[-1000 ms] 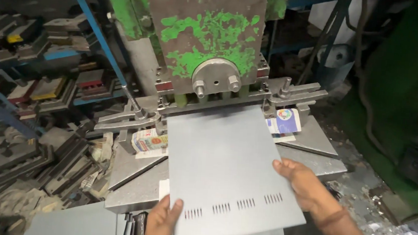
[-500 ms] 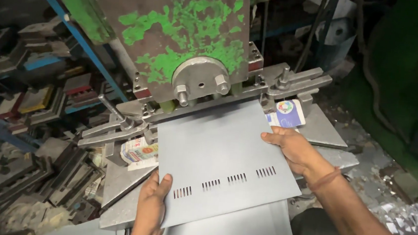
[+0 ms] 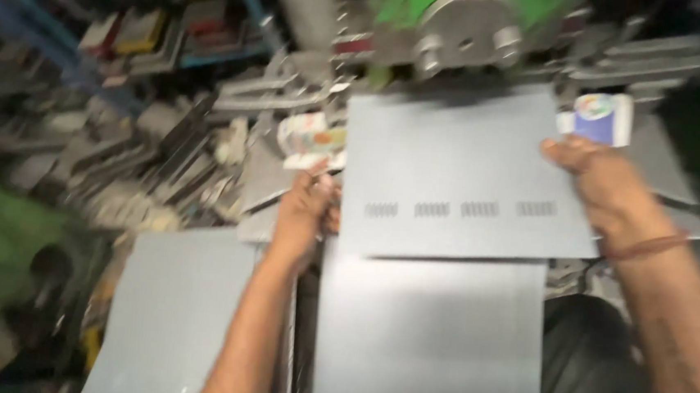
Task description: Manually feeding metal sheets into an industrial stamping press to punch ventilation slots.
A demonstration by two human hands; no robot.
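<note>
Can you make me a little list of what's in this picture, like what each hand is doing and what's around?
left hand: grips the left edge of the grey metal sheet
right hand: holds the sheet's right edge
sheet: flat, a row of slots near its front edge
machine: green and grey press behind the sheet
other sheets: one in front, one at lower left
small cartons: one by each hand
picture: blurred

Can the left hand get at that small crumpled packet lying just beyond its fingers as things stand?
Probably yes. The left hand grips the left edge of the slotted metal sheet, and the packet lies just past its fingers with nothing visible between. It would have to let go of the sheet first.
</note>
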